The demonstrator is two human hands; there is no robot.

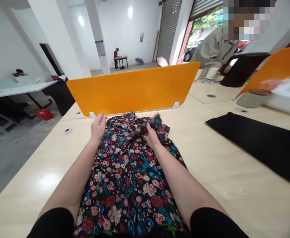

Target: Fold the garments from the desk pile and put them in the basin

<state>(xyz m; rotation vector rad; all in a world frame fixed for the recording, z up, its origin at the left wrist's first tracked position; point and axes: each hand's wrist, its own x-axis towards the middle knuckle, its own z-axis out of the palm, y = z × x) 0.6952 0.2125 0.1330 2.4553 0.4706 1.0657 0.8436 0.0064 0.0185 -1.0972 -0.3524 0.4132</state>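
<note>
A dark floral shirt (125,172) with pink, red, white and blue flowers lies spread on the table, its collar end toward the orange panel and a front seam down its middle. My right hand (151,136) is closed on a bunched piece of the shirt, probably a sleeve, lifted over the upper right part and blurred by motion. Beside the upper left edge of the shirt is my left hand (98,128). Its fingers are loosely extended and somewhat apart, with nothing visible in them.
An orange divider panel (135,89) stands on the pale wooden table (197,198) behind the shirt. Folded black cloth (259,142) lies at right. Farther back are a round grey-green container (254,98), paper cups (211,75) and a person in a grey jacket (212,46).
</note>
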